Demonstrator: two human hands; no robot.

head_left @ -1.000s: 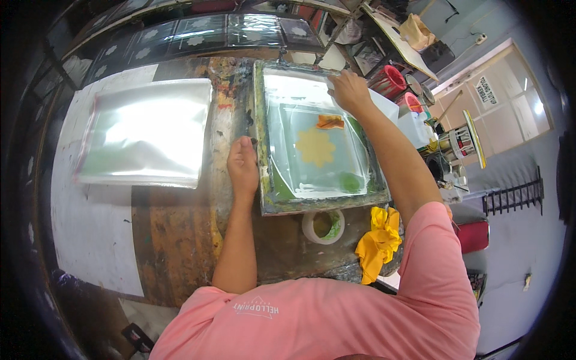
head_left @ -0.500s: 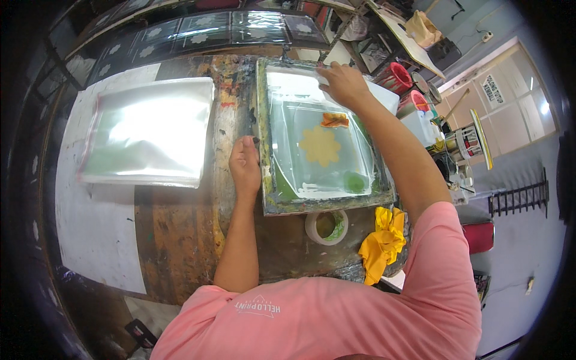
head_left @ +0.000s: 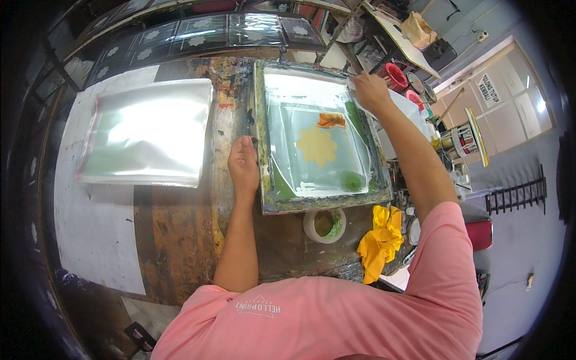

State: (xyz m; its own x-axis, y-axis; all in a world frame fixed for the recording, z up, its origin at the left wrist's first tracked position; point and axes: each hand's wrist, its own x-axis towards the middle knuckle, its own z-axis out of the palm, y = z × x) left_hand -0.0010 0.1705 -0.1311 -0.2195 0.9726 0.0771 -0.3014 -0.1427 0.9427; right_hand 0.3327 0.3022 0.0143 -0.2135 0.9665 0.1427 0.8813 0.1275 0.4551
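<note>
A screen printing frame (head_left: 324, 204) lies on the worktable, its mesh showing a yellow flower shape (head_left: 317, 146) with green areas around it. An orange-brown patch (head_left: 331, 120) sits just above the flower. At the frame's left edge, my left hand (head_left: 243, 165) is closed with its thumb against the wood; its far fingers are partly hidden. My right hand (head_left: 371, 93) is at the frame's far right corner, fingers bent down. Whatever those fingers grip is hidden from view.
A stack of clear plastic sheets (head_left: 150, 132) lies on a white board (head_left: 99, 240) to the left. Nearer me are a tape roll (head_left: 310, 225) and a crumpled yellow cloth (head_left: 381, 243). Paint tubs (head_left: 396, 77) crowd the right side. A dark rack holding flower prints (head_left: 198, 33) stands behind.
My right hand has moved right along the frame's far edge to its far right corner. My left hand has stayed at the left edge.
</note>
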